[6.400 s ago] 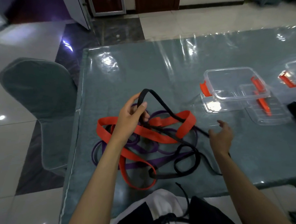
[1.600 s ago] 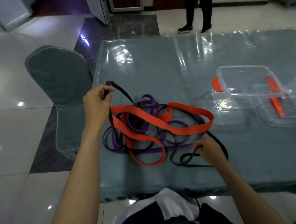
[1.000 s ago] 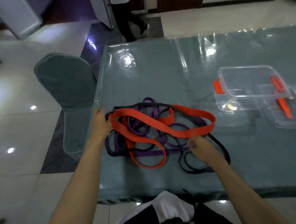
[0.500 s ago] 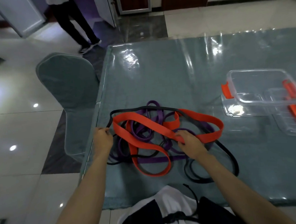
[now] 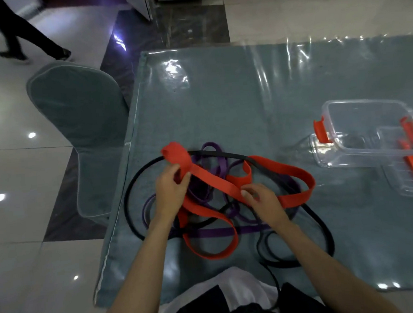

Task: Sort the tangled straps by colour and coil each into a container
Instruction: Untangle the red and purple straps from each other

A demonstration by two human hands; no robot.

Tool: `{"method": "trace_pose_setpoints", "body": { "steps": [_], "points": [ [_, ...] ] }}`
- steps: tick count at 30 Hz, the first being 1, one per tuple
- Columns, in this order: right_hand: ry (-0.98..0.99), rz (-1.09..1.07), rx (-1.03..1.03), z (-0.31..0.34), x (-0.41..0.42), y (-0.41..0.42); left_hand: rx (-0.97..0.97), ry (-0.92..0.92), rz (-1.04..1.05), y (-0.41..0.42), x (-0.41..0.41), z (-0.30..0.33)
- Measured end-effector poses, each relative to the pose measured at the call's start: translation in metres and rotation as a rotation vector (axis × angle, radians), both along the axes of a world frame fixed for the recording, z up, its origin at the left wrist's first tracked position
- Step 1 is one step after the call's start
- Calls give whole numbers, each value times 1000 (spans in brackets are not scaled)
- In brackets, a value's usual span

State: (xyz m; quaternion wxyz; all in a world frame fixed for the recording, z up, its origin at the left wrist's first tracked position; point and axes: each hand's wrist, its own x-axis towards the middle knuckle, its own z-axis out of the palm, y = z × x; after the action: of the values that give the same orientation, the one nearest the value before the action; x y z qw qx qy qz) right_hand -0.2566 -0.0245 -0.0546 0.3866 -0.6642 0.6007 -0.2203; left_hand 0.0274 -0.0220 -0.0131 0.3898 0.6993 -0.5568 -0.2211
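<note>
While both forearms reach out over the near edge of the table [image 5: 221, 102], the left hand [image 5: 170, 190] grips the red strap [image 5: 214, 180], its thumb and fingers curled round the band just below a raised fold that stands up above the knuckles. From there the same strap runs taut down and to the right to the right hand [image 5: 264, 201], whose thumb and fingertips pinch it flat. Beyond that hand the red band loops wide toward the right, and another red loop lies on the tabletop close to the person's body. Beneath it the purple strap [image 5: 217, 232] sits tangled in the middle of the heap, and the black strap [image 5: 139, 175] sweeps round the whole pile in a broad ring, trailing to the near right; exactly how the three cross under the hands is hard to make out. Well apart on the right stand clear containers [image 5: 368, 132] with orange clasps, seemingly stacked or overlapping. A covered chair [image 5: 77, 120] stands just beside the table's left edge, and someone's legs [image 5: 24, 34] cross the tiled floor beyond it.
</note>
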Motion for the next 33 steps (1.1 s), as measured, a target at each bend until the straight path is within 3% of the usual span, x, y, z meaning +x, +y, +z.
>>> {"method": "trace_pose_setpoints", "body": {
  "steps": [2,5,8,10,13,15,19,22,25,27,30,33],
  "points": [
    [-171,8,28,17,3,-2,-68,91,-213,3,-19,18],
    [-429,87,53,42,14,-7,-99,88,-518,7,-50,41],
    [-880,-141,283,68,19,-17,-64,-149,-778,11,-74,44],
    [-993,-175,378,81,4,-18,-12,-280,-896,18,-89,39],
    [-848,-216,274,82,-29,-12,-1,-233,-973,32,-101,27],
    [-853,-344,263,81,-50,-9,-33,-172,-937,40,-100,19],
    [-828,-565,197,72,-98,4,-144,15,-545,53,-82,1],
    [-462,-668,132,55,-131,22,26,-85,-305,52,-54,-19],
    [-65,-685,89,36,-152,41,407,-160,-433,53,-28,-31],
    [79,-666,91,24,-160,52,557,-337,-571,59,-20,-36],
    [176,-678,135,8,-167,65,497,-551,-562,70,-16,-42],
    [265,-676,180,-3,-166,70,426,-410,-422,75,-15,-42]
  ]
}}
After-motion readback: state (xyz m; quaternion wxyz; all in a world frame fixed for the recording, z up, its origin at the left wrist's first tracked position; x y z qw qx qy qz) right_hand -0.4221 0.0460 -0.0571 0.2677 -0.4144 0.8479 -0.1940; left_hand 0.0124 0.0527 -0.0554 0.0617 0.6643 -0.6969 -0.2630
